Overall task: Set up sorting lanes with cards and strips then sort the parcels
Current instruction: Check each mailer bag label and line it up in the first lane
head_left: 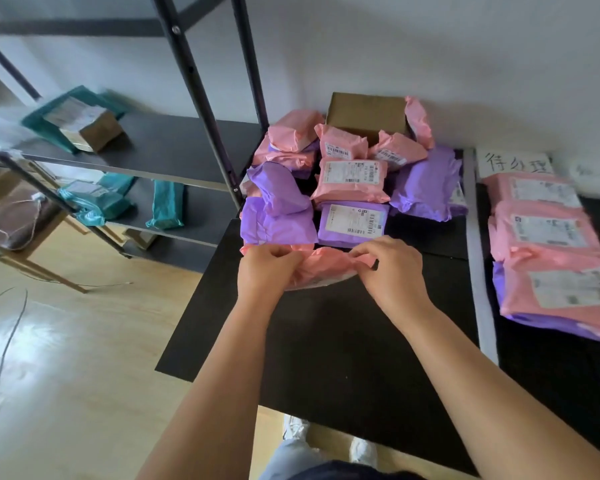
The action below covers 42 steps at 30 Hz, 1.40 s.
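Here, the left hand (269, 270) and the right hand (387, 271) each pinch one end of the pink parcel (326, 266) at the near edge of the pile (347, 220) on the counter (326, 341); the person should lift it level, read its label, then carry it across the grey strip (475, 258).

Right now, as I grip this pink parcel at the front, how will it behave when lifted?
Probably floppy: the pink parcel wrinkles where the left hand and right hand pinch it. Its smooth plastic wrap may slip. Flat and soft-looking, so unlikely to roll.
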Each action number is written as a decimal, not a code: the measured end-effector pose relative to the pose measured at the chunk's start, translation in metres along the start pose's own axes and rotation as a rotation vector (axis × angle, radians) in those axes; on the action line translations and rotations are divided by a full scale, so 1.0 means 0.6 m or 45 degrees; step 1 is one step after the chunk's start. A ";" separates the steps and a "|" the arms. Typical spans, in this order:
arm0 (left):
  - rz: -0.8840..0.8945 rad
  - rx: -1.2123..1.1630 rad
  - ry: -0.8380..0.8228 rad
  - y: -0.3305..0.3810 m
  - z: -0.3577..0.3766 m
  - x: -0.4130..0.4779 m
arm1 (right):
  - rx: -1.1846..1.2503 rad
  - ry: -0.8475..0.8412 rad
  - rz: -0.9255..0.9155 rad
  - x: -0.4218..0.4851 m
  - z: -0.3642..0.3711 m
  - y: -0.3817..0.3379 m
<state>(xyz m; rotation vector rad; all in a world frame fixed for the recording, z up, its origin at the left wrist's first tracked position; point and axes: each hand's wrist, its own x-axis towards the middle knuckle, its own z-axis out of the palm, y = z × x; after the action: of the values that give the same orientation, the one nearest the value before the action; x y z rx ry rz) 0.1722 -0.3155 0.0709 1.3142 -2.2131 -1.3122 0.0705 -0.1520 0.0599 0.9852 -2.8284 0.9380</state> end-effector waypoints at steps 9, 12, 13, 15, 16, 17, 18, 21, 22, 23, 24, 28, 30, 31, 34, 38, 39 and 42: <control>-0.177 -0.320 -0.092 0.117 0.007 -0.057 | 0.068 0.276 -0.134 -0.032 -0.121 0.020; -0.140 -0.494 -0.180 0.160 0.009 -0.081 | 0.208 0.369 -0.091 -0.035 -0.168 0.030; -0.097 -0.568 -0.200 0.172 0.009 -0.090 | 0.263 0.379 -0.059 -0.035 -0.183 0.034; 0.026 -0.670 -0.257 0.192 0.012 -0.105 | 0.393 0.382 0.028 -0.034 -0.211 0.042; 0.099 -0.692 -0.290 0.199 0.015 -0.112 | 0.469 0.383 0.079 -0.034 -0.224 0.043; 0.164 -0.703 -0.322 0.206 0.017 -0.119 | 0.548 0.386 0.126 -0.033 -0.236 0.044; 0.216 -0.702 -0.354 0.212 0.019 -0.128 | 0.621 0.395 0.157 -0.032 -0.247 0.044; 0.314 -0.662 -0.401 0.224 0.029 -0.147 | 0.806 0.458 0.209 -0.032 -0.272 0.038; 0.335 -0.659 -0.387 0.228 0.032 -0.153 | 0.857 0.476 0.231 -0.033 -0.281 0.036; 0.356 -0.667 -0.350 0.232 0.036 -0.158 | 0.886 0.490 0.248 -0.035 -0.288 0.033; 0.373 -0.683 -0.299 0.237 0.039 -0.164 | 0.899 0.496 0.255 -0.036 -0.295 0.031; 0.435 -0.684 -0.103 0.259 0.042 -0.185 | 0.966 0.491 0.267 -0.046 -0.315 0.020; 0.419 -0.722 -0.089 0.270 0.036 -0.196 | 0.998 0.533 0.265 -0.050 -0.324 0.016; 0.402 -0.749 -0.091 0.275 0.032 -0.201 | 1.002 0.562 0.261 -0.051 -0.328 0.016; 0.372 -0.789 -0.088 0.284 0.023 -0.212 | 0.996 0.624 0.263 -0.053 -0.341 0.017; 0.396 -0.818 -0.093 0.291 0.013 -0.225 | 0.983 0.636 0.261 -0.059 -0.348 0.013; 0.409 -0.818 -0.091 0.292 0.011 -0.228 | 0.980 0.641 0.259 -0.061 -0.350 0.012; 0.436 -0.829 -0.114 0.298 0.003 -0.236 | 0.965 0.654 0.239 -0.064 -0.357 0.008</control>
<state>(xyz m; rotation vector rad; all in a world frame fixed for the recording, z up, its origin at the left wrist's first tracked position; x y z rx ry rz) 0.1486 -0.1678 0.2433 0.6195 -1.7122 -1.7509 0.0590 -0.0116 0.2258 0.3739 -2.1608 2.0122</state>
